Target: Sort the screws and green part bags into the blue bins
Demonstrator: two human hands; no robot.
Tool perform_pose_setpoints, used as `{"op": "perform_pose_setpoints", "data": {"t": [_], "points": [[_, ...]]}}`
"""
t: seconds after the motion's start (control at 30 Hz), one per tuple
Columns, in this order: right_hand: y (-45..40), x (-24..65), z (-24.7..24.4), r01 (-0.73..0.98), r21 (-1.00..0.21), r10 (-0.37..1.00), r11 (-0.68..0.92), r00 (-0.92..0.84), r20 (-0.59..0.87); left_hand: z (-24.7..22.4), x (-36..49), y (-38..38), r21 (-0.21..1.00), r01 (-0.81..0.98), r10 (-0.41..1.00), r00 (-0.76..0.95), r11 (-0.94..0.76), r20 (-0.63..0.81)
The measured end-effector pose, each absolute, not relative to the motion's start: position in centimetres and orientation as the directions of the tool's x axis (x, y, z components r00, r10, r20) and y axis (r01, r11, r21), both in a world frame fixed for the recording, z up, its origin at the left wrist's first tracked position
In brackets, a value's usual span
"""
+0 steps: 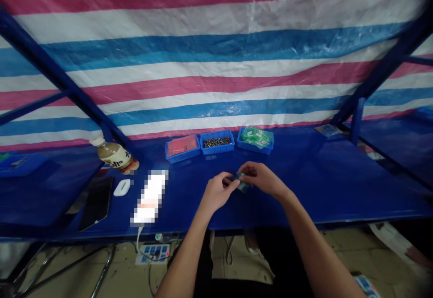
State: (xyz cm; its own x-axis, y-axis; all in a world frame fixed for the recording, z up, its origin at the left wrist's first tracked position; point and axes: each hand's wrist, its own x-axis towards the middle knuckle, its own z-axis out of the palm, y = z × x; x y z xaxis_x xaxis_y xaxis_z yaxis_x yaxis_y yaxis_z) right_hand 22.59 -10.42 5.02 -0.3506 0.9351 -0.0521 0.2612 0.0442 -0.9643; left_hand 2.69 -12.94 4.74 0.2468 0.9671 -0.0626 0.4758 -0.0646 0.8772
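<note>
My left hand (218,190) and my right hand (260,177) meet over the middle of the blue table (321,185). Between their fingertips they pinch a small green plastic bag (241,183), with a tiny dark part at its left end. Three blue bins stand in a row just beyond: one with red bags (182,147), one with small dark metal parts (217,142), one with green bags (255,138).
A brown drink bottle (115,155) lies at the left, near a white earbud case (122,187) and a dark phone (97,202). A blurred white item (150,196) lies beside them. A striped tarp hangs behind. A power strip (153,253) sits on the floor.
</note>
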Motion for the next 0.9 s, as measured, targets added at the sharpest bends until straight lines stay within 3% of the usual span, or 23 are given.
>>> {"op": "perform_pose_setpoints", "data": {"t": [0.13, 0.27, 0.47, 0.53, 0.63, 0.77, 0.9], "points": [[-10.2, 19.8, 5.2, 0.022, -0.999, 0.942, 0.032, -0.335, 0.023, 4.5, 2.3, -12.6, 0.956, 0.291, 0.968, 0.247, -0.040, -0.035], [-10.2, 18.2, 5.5, 0.057, -0.998, 0.945, 0.027, -0.328, 0.007, 4.7, 1.2, -12.2, 0.964, 0.265, 0.994, 0.104, 0.016, -0.046], [-10.2, 17.2, 5.7, 0.141, -0.983, 0.947, 0.113, -0.315, 0.064, 5.1, 0.2, -12.7, 0.889, 0.457, 0.998, 0.067, -0.038, 0.009], [-9.6, 17.6, 5.6, 0.176, -0.977, 0.970, 0.123, -0.229, 0.081, 5.2, 0.4, -13.2, 0.829, 0.557, 0.998, 0.007, -0.052, 0.058], [-8.0, 18.9, 5.9, 0.187, -0.976, 0.992, 0.110, 0.036, 0.119, 5.4, 0.6, -13.8, 0.719, 0.695, 0.991, -0.092, -0.007, 0.098], [-3.9, 20.9, 8.0, 0.415, -0.902, 0.909, 0.117, 0.321, 0.265, 5.6, 0.6, -14.2, 0.635, 0.773, 0.991, -0.100, 0.019, 0.091], [0.9, 21.8, 9.7, 0.692, -0.721, 0.830, 0.028, 0.386, 0.403, 5.6, 0.8, -14.3, 0.577, 0.817, 0.990, -0.085, 0.006, 0.110]]}}
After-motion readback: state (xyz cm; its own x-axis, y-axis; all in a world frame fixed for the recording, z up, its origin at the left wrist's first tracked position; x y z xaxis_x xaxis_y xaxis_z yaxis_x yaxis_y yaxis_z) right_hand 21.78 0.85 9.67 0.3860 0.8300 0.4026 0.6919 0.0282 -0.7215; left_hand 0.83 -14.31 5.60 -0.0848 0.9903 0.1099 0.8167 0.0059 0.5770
